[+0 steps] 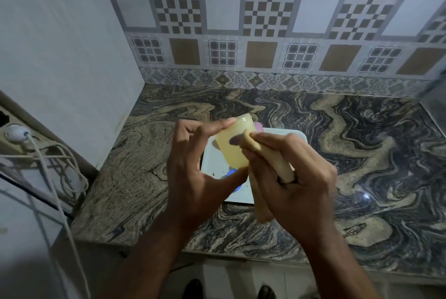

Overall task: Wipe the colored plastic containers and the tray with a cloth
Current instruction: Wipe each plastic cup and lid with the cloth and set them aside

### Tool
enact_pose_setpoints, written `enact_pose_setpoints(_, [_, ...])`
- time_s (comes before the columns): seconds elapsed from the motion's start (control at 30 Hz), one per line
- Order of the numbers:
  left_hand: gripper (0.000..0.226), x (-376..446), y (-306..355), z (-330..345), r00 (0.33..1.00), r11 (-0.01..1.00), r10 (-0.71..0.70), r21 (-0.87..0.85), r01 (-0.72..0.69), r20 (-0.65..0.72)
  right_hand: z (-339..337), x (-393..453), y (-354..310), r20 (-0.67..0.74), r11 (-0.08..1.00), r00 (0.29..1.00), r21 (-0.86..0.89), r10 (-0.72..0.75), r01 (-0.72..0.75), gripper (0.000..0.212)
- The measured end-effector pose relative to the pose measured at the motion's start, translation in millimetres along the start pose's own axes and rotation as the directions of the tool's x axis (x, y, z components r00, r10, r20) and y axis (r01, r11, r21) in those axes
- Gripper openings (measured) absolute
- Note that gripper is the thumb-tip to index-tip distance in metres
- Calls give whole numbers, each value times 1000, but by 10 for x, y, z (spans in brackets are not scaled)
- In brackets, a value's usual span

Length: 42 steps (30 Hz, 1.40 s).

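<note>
At the centre of the frame the left hand grips the yellow container above the tray, the right hand rubs it with the clutched cloth, so the other containers and the tray seem still unwiped.

A swirled brown-and-black marble countertop runs beneath a wall of patterned grey, brown and white tiles. At the left, a white plug sits in a socket, its white cable trailing downward.
</note>
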<state>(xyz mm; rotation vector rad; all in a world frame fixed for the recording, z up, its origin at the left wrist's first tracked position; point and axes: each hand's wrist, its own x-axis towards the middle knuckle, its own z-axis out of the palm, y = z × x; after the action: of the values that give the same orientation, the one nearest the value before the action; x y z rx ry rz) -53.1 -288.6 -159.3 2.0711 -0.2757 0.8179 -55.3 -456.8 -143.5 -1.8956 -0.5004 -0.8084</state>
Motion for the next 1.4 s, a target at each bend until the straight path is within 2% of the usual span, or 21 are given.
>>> enact_pose_setpoints(0.07, [73,-18,0,13,1000,1000,28,-13,-28,3,29,117,-6,13,1000,1000,-14,-1,1,16])
enact_pose_setpoints(0.2, [73,-61,-1,2,998,991,67,-112,-69,-23,32,309,92,-45,973,979,123,200,-193,8])
enact_pose_setpoints(0.3, [68,-47,-54,39,998,968,-32,-249,16,-59,-24,256,95,-74,963,979,208,188,-169,9])
enact_pose_setpoints(0.37, [69,-20,-75,61,987,918,-143,-383,104,-76,-15,128,42,-94,965,983,230,155,-130,12])
enact_pose_setpoints(0.43, [71,5,-37,83,980,880,-186,-455,137,-65,29,-18,9,-95,964,983,232,154,-129,17])
enact_pose_setpoints(0.53, [70,1,7,123,985,885,-170,-446,138,-32,78,-95,8,-99,977,986,176,135,-116,22])
enact_pose_setpoints(0.63, [71,-5,-56,115,983,906,-182,-393,154,-36,46,-78,63,-81,991,993,105,89,-80,18])
enact_pose_setpoints(0.77, [65,33,-81,50,995,988,-80,-137,72,-51,-4,-58,105,-22,1000,1000,-12,20,-20,15])
enact_pose_setpoints(0.87, [65,32,-11,45,1000,997,0,-71,-2,-19,1,58,61,-2,999,1000,-30,-28,28,14])
enact_pose_setpoints(0.93, [67,10,-13,35,999,993,35,-108,-38,-25,11,173,42,-23,1000,1000,-28,-7,6,15])
enact_pose_setpoints(1.07, [71,15,-28,-9,997,986,73,-151,-75,-23,10,363,114,-56,986,987,81,153,-148,9])
enact_pose_setpoints(1.13, [75,13,-74,0,999,974,11,-225,-20,-40,-13,385,136,-72,972,980,157,186,-173,9])
enact_pose_setpoints(1.27, [70,17,-114,43,980,894,-182,-429,129,-84,-24,167,62,-100,976,988,194,118,-97,13])
enact_pose_setpoints(1.4, [74,15,-15,85,983,844,-177,-519,131,-40,71,-53,17,-62,979,991,176,117,-105,19])
